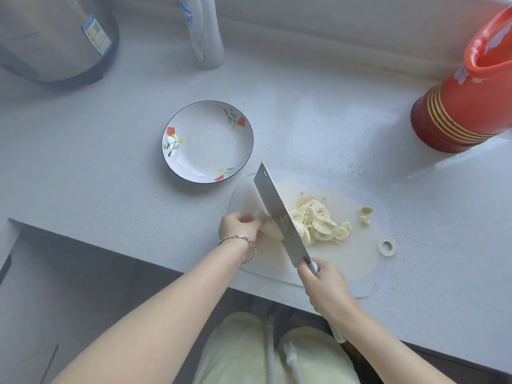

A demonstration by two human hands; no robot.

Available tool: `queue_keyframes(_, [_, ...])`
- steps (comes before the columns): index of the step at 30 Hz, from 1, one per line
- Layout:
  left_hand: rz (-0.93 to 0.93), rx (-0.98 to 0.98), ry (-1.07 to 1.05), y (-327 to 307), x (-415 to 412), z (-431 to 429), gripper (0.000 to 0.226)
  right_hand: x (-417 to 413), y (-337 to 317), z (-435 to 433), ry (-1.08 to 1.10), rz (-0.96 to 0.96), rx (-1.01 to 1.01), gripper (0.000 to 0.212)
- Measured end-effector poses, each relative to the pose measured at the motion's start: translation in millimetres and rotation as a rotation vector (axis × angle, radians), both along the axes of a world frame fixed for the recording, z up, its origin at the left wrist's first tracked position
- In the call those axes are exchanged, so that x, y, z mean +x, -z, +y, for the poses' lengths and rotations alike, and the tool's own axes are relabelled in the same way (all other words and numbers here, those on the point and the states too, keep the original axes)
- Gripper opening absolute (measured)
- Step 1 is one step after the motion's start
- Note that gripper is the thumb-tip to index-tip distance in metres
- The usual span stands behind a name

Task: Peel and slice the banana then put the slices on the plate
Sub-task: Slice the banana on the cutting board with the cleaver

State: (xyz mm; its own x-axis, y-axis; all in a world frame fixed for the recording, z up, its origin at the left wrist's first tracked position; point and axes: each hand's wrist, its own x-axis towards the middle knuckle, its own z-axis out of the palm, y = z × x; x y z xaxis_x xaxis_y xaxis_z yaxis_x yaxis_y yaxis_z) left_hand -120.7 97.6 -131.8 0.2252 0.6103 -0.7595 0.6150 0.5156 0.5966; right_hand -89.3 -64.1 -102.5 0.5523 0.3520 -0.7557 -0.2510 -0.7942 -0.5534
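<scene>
A person slices a peeled banana [270, 230] on a translucent white cutting board [357, 261] at lower centre of the frame, on a pale speckled desk [83, 176]. The left hand [242, 225], a chain bracelet [243, 245] at its wrist, grips the remaining stub of banana, fingers curled around it just left of the blade. The right hand [327, 289] is clenched around the handle of a broad steel cleaver [279, 217], whose blade runs diagonally from the handle up and to the left, its edge against the banana's cut end. To the right of the blade lies a loose heap of banana slices [318, 221] (thin, pale yellow rounds, overlapping one another), with two small bits [365, 214] apart from it toward the board's right side. A small white ring [387, 247] sits near the board's right edge. Just above and left of the board, close to its corner, stands a white plate [194, 145] with a dark rim and painted red flowers; it holds no slices. A red container [468, 101] stands at the right edge of the frame, a white bottle [205, 31] at top centre, and a grey rounded vessel [52, 37] at upper left.
</scene>
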Motion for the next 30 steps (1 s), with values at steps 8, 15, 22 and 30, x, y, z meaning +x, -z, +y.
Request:
queue_keyframes(8, [-0.01, -0.066, -0.047, -2, 0, 1, 0.022, 11, -8, -6, 0.136, 0.136, 0.04, 0.038])
queue_keyframes(15, [-0.021, -0.057, -0.056, -2, -1, 0, 0.021, 19, -29, -18, 0.123, 0.14, 0.055, 0.037])
queue_keyframes(22, [0.006, -0.034, -0.069, -1, 0, -1, 0.018, 15, -27, -14, 0.036, 0.088, 0.044, 0.036])
queue_keyframes(30, [0.012, -0.016, -0.055, 1, 0, -2, 0.022, 2, -8, 0, -0.017, 0.0, -0.002, 0.032])
